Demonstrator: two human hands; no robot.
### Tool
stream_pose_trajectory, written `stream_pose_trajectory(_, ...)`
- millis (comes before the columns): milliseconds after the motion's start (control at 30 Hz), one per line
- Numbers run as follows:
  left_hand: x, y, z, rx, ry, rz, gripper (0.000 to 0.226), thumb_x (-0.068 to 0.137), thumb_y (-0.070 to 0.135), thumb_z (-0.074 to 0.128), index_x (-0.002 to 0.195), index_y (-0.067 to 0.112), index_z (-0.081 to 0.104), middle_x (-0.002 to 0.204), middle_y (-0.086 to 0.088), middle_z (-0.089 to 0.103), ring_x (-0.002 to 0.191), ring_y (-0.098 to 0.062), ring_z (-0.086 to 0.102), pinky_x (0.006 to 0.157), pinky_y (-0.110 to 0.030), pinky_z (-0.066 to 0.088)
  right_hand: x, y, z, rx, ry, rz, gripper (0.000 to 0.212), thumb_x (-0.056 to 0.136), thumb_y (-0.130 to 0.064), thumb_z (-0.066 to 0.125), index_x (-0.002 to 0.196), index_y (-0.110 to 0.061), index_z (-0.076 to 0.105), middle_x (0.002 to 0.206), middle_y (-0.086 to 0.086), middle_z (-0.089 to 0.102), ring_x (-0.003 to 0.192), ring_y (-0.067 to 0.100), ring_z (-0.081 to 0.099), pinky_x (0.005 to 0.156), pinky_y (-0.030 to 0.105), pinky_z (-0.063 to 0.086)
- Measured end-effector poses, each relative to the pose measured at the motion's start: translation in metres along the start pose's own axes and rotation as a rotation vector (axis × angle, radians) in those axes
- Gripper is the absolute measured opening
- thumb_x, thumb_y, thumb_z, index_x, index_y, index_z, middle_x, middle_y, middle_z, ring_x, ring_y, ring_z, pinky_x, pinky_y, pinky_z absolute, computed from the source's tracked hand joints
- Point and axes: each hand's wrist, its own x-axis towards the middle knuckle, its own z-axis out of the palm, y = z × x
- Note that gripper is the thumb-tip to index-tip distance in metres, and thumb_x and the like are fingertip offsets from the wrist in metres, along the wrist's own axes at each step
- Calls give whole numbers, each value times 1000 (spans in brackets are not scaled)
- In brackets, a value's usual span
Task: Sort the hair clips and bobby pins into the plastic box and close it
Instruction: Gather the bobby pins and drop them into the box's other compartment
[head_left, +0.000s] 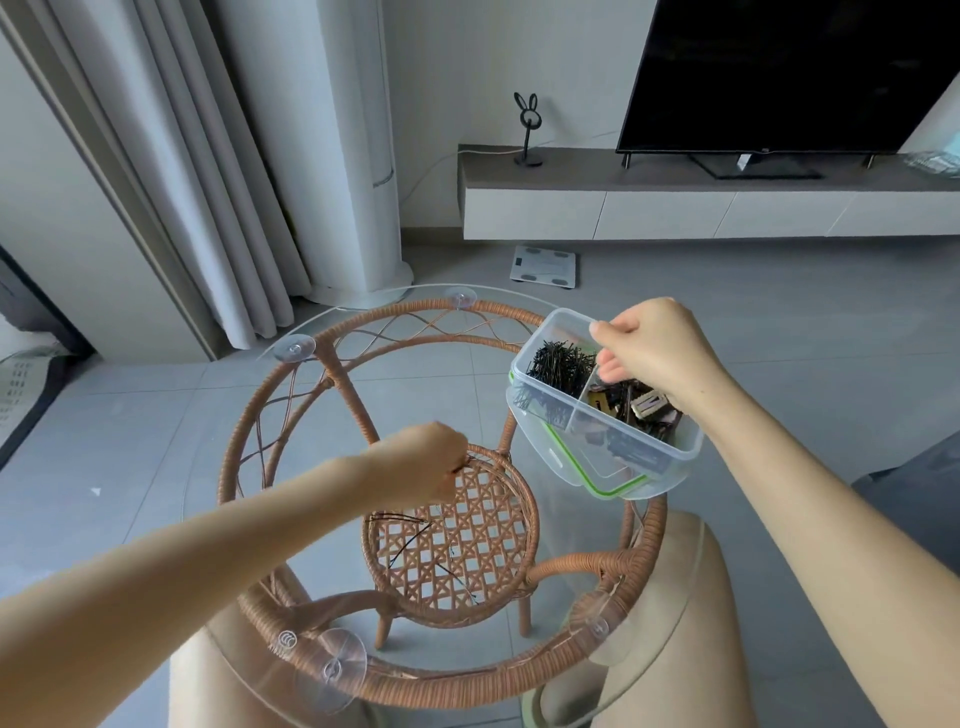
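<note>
A clear plastic box (680, 449) stands open at the right of the round glass table (249, 364), resting on its green-sealed lid (605, 486). A divider splits it: black bobby pins (558, 366) fill the far-left compartment, brown and dark hair clips (647, 408) the right one. My right hand (660, 353) is over the box, fingertips pinched at the divider; what it holds is hidden. My left hand (428, 457) is at the table's middle, fingers closed on a few thin bobby pins. Several loose bobby pins (410, 525) lie on the glass just below it.
The glass top sits on a rattan frame (519, 680) with suction cups; a woven lower shelf (467, 545) shows through. My knees flank the near edge. Beyond are curtains, a white column fan, a floor scale (545, 266), a TV console (675, 202) and a TV.
</note>
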Motion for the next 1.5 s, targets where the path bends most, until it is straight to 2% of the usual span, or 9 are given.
stream_pose_trajectory(267, 57, 33, -90, -310, 321, 5, 21, 83, 16, 55, 73, 2, 67, 60, 0, 60, 48, -9, 47, 36, -9, 34, -16, 14, -13, -36, 50, -86, 35, 88, -25, 54, 64, -4, 68, 65, 14, 72, 66, 27, 70, 66, 31, 57)
stream_pose_trajectory(433, 112, 62, -104, -179, 265, -46, 36, 86, 12, 54, 51, 8, 43, 57, 4, 55, 51, -10, 51, 40, -15, 37, -19, 25, -10, 3, 51, -101, 37, 87, -25, 55, 65, 2, 66, 62, 17, 70, 65, 34, 68, 74, 46, 55)
stream_pose_trajectory(567, 130, 67, -97, -145, 140, -76, 35, 90, 8, 51, 57, 5, 39, 76, -2, 62, 81, -14, 68, 48, -21, 45, -20, 37, -7, 18, 25, -79, 37, 88, -25, 56, 67, 4, 66, 64, 19, 70, 68, 35, 67, 77, 48, 55)
stream_pose_trajectory(800, 87, 38, -108, -510, 281, -88, 12, 88, 9, 53, 79, 5, 60, 84, -9, 66, 63, -14, 63, 51, -17, 50, -31, 34, 1, 25, 23, -91, 26, 86, -24, 56, 69, -7, 66, 63, 8, 70, 63, 28, 67, 73, 43, 56)
stream_pose_trajectory(900, 41, 11, -87, -336, 222, -95, 28, 92, 21, 50, 96, 1, 68, 91, -10, 71, 75, -18, 68, 69, -22, 53, -59, 19, 21, 15, -139, -201, 14, 82, -26, 65, 84, -13, 69, 67, -7, 64, 59, 9, 61, 62, 24, 52)
stream_pose_trajectory(967, 14, -11, -64, -246, 168, -132, 29, 91, 24, 51, 110, 6, 66, 104, -9, 71, 85, -20, 69, 77, -25, 54, -80, 13, 50, -79, -333, -297, 34, 77, -34, 71, 104, -13, 66, 82, -8, 61, 71, 6, 57, 65, 16, 46)
stream_pose_trajectory(1100, -26, -42, -28, -229, 150, -212, 26, 90, 19, 53, 111, 9, 66, 117, -5, 65, 92, -19, 61, 83, -25, 47, -95, 14, 115, -341, -580, -419, 58, 73, -43, 71, 124, -20, 52, 118, -1, 51, 112, 18, 47, 96, 32, 39)
stream_pose_trajectory(1333, -49, -36, 46, -150, 160, -121, 58, 76, 46, 66, 128, 25, 50, 127, 2, 51, 114, -16, 49, 97, -30, 44, -94, 4, 141, -387, -479, -422, 42, 76, -26, 72, 112, -9, 56, 107, 7, 62, 100, 24, 56, 85, 31, 46)
stream_pose_trajectory(1500, -42, -28, 59, -117, 274, -91, 28, 88, 23, 58, 115, 15, 58, 118, -2, 57, 109, -18, 54, 93, -26, 44, -101, 6, 141, -346, -377, -433, 33, 80, 1, 60, 111, -10, 61, 109, 6, 64, 99, 21, 57, 76, 21, 40)
